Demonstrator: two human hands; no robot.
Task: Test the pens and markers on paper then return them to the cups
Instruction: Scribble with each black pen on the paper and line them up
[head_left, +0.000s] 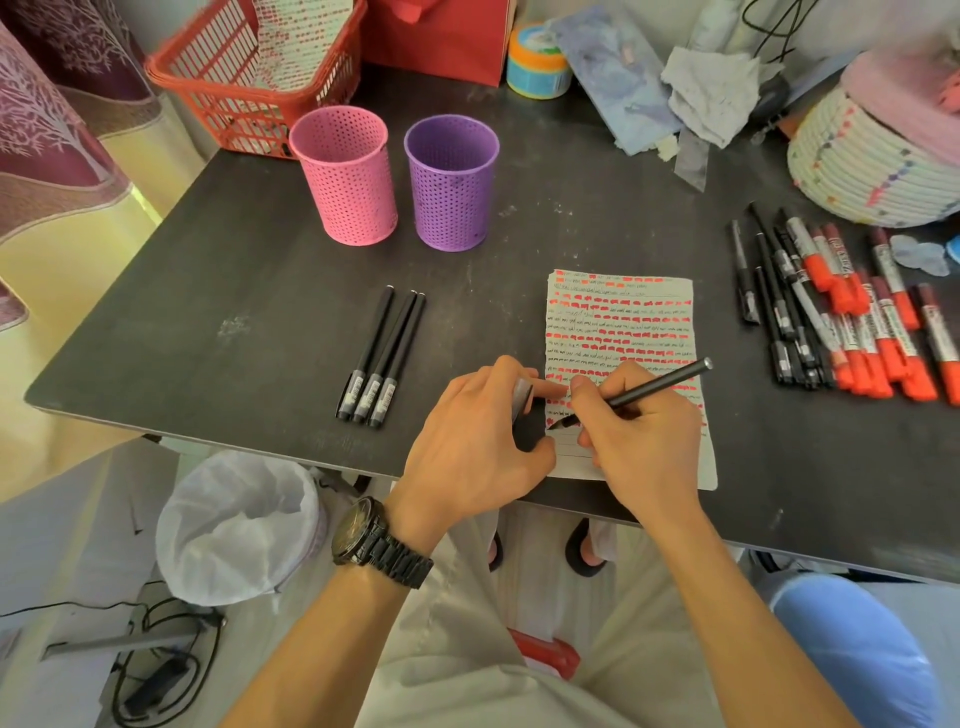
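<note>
Two mesh cups, a pink cup (345, 182) and a purple cup (451, 182), stand well up and left of the paper (623, 322), with nothing showing above their rims. Three capped pens (382, 358) lie side by side on the surface (208, 291) left of the paper, apart from it. At the paper's lower left edge the left hand (478, 441) curls round what looks like a grey cap (521, 397), with one finger stretched onto the sheet. Over the paper's lower part the right hand (644, 447) pinches an uncapped pen (654, 387) in a writing grip, its tip touching a line just below the rows of red and black marks. Right of the paper, well apart, lies a heap of pens and markers (841, 322), seemingly untested. The step in hand is testing this pen. Next it needs recapping, then laying with the three or dropping into a cup.
</note>
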